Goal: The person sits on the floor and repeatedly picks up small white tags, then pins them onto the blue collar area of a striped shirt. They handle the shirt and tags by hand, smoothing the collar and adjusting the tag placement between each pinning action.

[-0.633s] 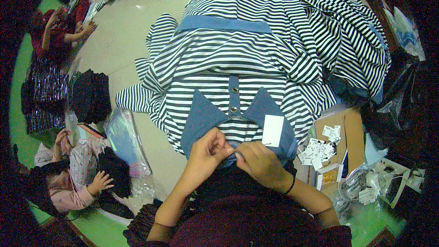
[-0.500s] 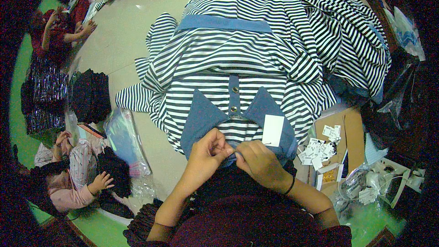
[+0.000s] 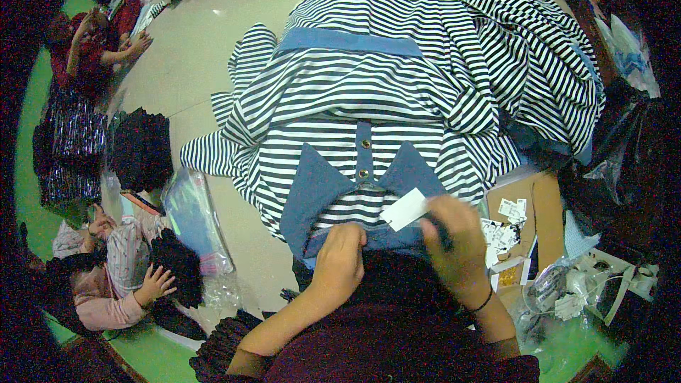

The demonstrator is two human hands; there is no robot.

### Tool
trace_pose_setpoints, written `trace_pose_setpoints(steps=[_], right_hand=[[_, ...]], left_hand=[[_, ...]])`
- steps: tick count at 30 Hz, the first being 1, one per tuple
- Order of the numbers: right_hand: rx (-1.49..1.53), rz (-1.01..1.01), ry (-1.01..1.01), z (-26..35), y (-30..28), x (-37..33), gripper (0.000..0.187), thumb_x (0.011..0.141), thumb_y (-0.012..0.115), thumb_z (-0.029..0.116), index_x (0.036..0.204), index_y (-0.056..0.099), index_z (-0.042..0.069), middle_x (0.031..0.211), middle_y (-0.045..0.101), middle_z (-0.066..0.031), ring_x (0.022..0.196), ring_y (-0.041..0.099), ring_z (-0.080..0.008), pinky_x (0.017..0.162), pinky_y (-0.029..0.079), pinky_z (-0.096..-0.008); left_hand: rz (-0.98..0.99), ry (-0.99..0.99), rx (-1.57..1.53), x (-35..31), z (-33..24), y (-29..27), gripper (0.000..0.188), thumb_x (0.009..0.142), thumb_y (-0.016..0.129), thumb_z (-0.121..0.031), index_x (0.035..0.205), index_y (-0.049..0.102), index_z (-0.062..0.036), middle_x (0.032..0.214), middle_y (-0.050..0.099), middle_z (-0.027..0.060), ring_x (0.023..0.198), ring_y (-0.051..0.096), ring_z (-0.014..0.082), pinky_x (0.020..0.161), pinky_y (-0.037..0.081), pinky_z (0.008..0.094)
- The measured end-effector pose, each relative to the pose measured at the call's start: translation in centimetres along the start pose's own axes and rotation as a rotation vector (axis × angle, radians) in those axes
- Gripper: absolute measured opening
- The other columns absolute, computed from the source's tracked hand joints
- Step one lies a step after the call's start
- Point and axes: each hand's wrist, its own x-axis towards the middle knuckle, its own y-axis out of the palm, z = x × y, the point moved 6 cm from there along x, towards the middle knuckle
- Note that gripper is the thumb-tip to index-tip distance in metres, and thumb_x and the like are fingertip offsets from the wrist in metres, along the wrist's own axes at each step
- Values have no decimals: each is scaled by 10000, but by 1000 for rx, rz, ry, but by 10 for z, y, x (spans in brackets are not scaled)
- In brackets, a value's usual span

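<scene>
Two shiny buttons (image 3: 365,144) on stripy shirt (image 3: 312,140), pointy blue collar (image 3: 308,188). Left hand (image 3: 339,264) pinches collar; right hand (image 3: 457,250) half-bent by white card (image 3: 402,211), can't tell hold. Smooth pale worktop (image 3: 191,57), green floor (image 3: 145,351).

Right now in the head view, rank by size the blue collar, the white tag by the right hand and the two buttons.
1. Blue collar
2. White tag
3. Upper button and lower button: too alike to rank
</scene>
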Motion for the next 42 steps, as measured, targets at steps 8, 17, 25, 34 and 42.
trace_pose_setpoints(steps=[8,17,25,34,42], right_hand=[[-115,-36,156,-12,3,11,297,659,665,117,891,509,16,780,528,-109,729,506,-253,671,397,-328],[276,-53,236,0,13,71,328,712,570,36,1021,465,6,834,555,-119,678,553,-192,625,439,-283],[229,433,-126,-3,11,45,277,692,641,183,915,540,54,1034,523,-128,963,502,-283,831,393,-346],[237,376,93,-43,-29,8,232,681,657,172,845,544,54,998,562,-78,920,533,-251,816,407,-340],[409,-341,164,-120,-42,148,200,871,446,172,972,477,2,826,556,-118,770,544,-186,696,420,-279]], left_hand=[[-65,149,638,-22,-2,-44,288,667,655,-217,929,578,-127,1023,527,38,951,445,227,784,357,383],[101,270,429,-20,9,-67,289,640,674,-137,911,581,-99,949,534,76,870,503,267,757,428,348],[66,239,390,-18,23,-91,295,626,680,-117,889,554,-65,991,518,141,907,519,299,741,455,358],[63,234,20,14,37,-104,267,616,663,-48,796,466,-32,1003,539,136,940,528,304,865,390,384],[-549,139,-400,150,40,-135,337,793,494,-16,1107,371,-12,927,495,115,900,511,203,801,392,274]])
